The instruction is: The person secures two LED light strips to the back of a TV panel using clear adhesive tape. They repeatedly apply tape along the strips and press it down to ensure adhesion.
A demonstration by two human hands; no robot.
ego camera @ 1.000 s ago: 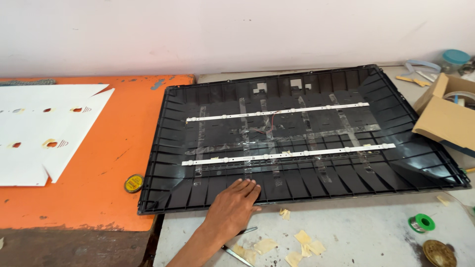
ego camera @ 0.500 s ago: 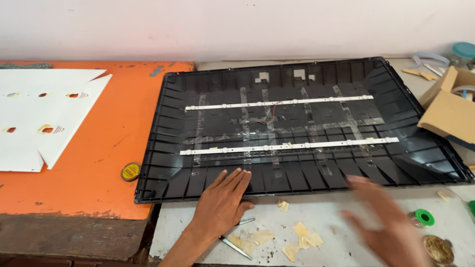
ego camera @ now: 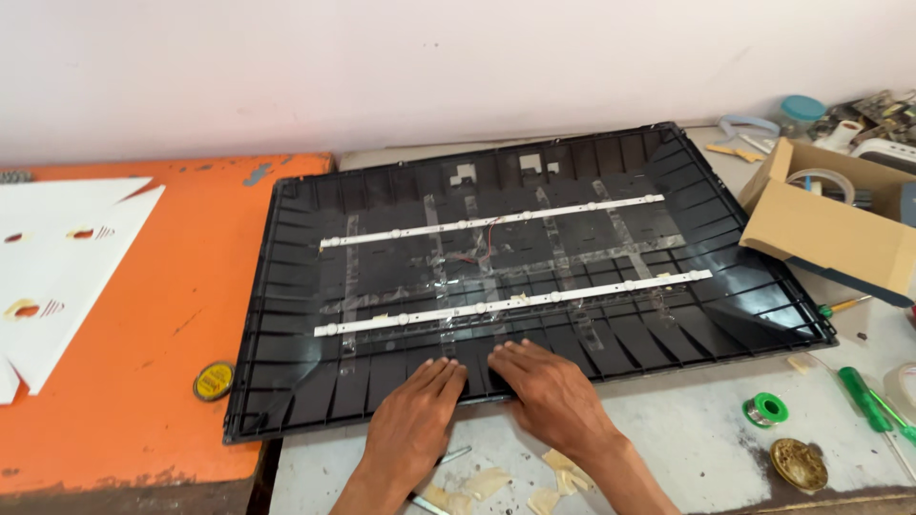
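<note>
I am pressing both open hands flat on the near rim of a big black panel tray.

The tray (ego camera: 286, 315) is lying across the orange table (ego camera: 143, 324) and the grey bench (ego camera: 687, 420); it is looking broad, thin and probably flexy, so I am judging opposite rims the safest hold, clear of the fragile light strips (ego camera: 515, 303). My left hand (ego camera: 415, 420) and right hand (ego camera: 549, 391) are gripping nothing. A solder spool (ego camera: 765, 409) is sitting near right.

cardboard box (ego camera: 828, 227) crowding right, screwdrivers (ego camera: 870, 401) near, orange tabletop (ego camera: 143, 334) open left
</note>
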